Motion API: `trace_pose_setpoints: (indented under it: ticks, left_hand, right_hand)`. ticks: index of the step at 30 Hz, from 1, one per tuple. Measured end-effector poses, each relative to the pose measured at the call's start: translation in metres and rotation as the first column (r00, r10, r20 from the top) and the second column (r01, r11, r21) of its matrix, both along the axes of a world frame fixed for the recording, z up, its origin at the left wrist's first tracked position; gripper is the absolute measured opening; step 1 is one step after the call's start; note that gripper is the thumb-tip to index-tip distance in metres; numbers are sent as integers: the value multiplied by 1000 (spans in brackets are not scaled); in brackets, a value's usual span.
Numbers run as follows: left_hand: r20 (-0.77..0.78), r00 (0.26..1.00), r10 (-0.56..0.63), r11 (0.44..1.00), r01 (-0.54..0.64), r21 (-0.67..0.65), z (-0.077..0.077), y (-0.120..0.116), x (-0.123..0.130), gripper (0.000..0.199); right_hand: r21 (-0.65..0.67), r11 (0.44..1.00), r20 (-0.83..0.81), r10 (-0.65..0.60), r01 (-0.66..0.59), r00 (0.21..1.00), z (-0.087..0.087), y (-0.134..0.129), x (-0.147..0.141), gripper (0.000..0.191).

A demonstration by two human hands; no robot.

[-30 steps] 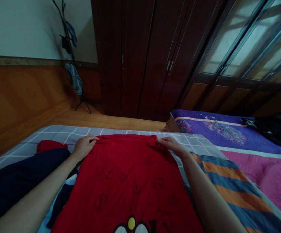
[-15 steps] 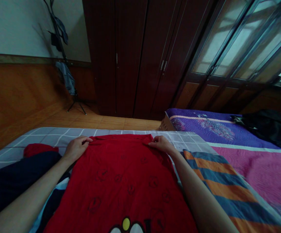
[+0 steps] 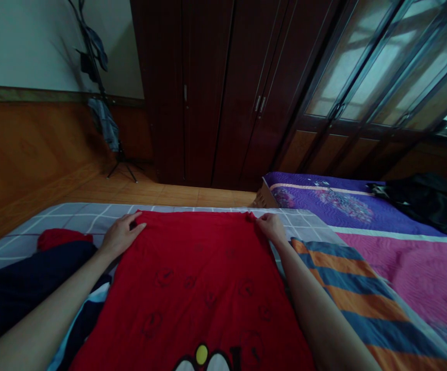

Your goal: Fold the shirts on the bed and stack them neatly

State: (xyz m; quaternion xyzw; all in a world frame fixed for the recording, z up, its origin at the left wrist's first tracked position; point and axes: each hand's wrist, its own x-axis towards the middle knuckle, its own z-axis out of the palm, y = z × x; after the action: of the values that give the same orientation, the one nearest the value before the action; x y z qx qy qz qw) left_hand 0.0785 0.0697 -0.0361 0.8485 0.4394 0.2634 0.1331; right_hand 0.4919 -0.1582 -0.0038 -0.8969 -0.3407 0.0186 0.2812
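Note:
A red T-shirt (image 3: 200, 263) lies spread out flat before me, with faint dark round prints and a yellow, white and black print at the bottom of the view. Its far edge runs straight across between my hands. My left hand (image 3: 120, 236) grips the far left corner, thumb on top and fingertips partly hidden at the cloth's edge. At the far right corner, my right hand (image 3: 272, 228) pinches a small bunched bit of the fabric. Both forearms reach along the sides of the shirt.
Under the shirt is a grey checked bedspread (image 3: 68, 214). Dark navy clothes (image 3: 33, 273) and a red cloth (image 3: 64, 238) lie left; an orange-and-blue striped cloth (image 3: 362, 293) lies right. Beyond stand a purple-and-pink bed (image 3: 401, 252), a dark wardrobe (image 3: 203, 103) and a coat stand (image 3: 101, 87).
My right hand has moved right and my left slightly left, pulling the shirt's far edge wider and straighter. The folded-over strip along that edge now looks smoother.

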Motion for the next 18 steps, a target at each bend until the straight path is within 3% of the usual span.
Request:
trace_pose_setpoints:
  ticks: [5, 9, 11, 14, 18]
  left_hand:
    - [-29, 999, -26, 1000, 26, -3, -1, -3, 2, 59]
    - [-52, 998, -41, 999, 39, -25, 1, -6, 2, 45]
    - [-65, 997, -45, 999, 44, -19, 3, -8, 3, 41]
    - [-68, 998, -11, 999, 14, 42, 8, -11, 3, 43]
    - [-57, 998, 12, 991, -4, 136, 8, -14, 5, 47]
  right_hand:
    - [-35, 999, 15, 21, -21, 1000, -1, 7, -11, 39]
    - [-28, 998, 59, 61, -59, 996, -2, 10, -17, 17]
    - [1, 995, 84, 103, -103, 991, 0, 11, -18, 16]
    - [54, 987, 133, 140, -149, 981, 4, 13, -18, 26]
    - [45, 995, 200, 78, -89, 977, 1, 11, -22, 31]
